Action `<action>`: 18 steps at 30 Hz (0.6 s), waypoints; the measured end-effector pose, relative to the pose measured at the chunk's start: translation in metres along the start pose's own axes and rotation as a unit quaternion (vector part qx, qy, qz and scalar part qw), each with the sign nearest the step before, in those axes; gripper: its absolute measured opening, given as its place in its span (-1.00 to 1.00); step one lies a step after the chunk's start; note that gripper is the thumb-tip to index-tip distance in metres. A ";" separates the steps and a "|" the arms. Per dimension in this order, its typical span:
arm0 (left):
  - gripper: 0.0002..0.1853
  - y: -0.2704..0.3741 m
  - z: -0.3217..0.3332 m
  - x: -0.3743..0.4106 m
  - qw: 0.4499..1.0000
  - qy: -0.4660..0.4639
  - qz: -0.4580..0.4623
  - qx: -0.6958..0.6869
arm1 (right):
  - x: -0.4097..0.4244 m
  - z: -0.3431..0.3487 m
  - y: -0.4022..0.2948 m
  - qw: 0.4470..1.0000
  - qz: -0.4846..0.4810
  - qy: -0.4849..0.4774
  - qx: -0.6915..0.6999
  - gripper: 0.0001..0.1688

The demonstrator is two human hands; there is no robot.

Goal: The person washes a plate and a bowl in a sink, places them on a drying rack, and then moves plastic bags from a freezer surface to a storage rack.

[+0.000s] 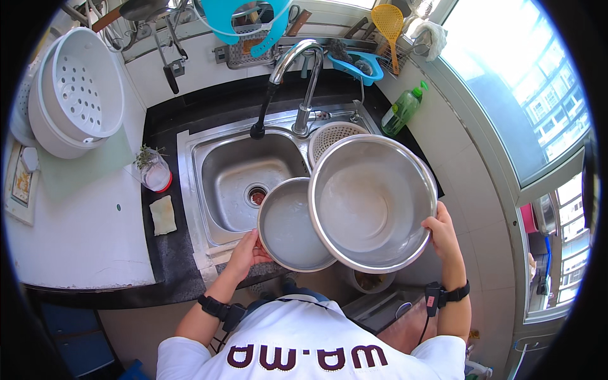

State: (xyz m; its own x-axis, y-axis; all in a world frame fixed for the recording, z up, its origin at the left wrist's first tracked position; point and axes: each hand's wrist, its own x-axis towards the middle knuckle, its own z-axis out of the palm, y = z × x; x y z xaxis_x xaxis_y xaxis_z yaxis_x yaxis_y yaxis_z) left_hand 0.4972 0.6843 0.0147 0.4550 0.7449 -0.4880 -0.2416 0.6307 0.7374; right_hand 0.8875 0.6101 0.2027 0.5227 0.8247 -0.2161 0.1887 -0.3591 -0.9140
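Observation:
My left hand (248, 254) grips the left rim of a smaller round metal bowl (292, 228), which seems to hold cloudy liquid. With my right hand (442, 231) I hold a large stainless steel basin (361, 204) by its right rim, thumb inside the edge. The basin overlaps the smaller bowl's right side, and its inside looks wet. Both are over the right and front part of the steel sink (251, 166). A perforated colander (332, 135) lies behind the basin, partly hidden by it. The chrome faucet (306, 107) stands at the sink's back edge.
A green dish-soap bottle (403, 111) stands at the back right, near a blue rack (356, 66) with scouring pads. Left of the sink are a jar with sprigs (154, 173) and a folded cloth (163, 215). White perforated baskets (80, 90) stand farther left. A bin (368, 281) is below the basin.

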 end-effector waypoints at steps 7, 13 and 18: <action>-0.59 0.004 0.003 -0.001 1.000 -0.001 0.004 0.006 | 0.032 0.011 0.001 0.999 -0.046 -0.014 -0.006 -0.47; -0.62 -0.003 0.001 -0.002 1.000 0.000 0.011 0.006 | 0.011 -0.008 0.007 0.999 -0.040 0.014 0.007 -0.47; -0.63 0.001 0.004 -0.001 1.000 0.009 -0.004 0.009 | 0.020 0.022 -0.008 0.997 -0.046 -0.055 0.021 -0.49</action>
State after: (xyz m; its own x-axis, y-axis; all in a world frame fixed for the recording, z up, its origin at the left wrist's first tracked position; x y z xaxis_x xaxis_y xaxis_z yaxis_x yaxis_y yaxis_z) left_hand 0.4994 0.6836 0.0180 0.4408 0.7437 -0.5027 -0.2232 0.6332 0.7411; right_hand 0.8776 0.6392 0.1983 0.4105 0.8969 -0.1646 0.1960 -0.2631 -0.9447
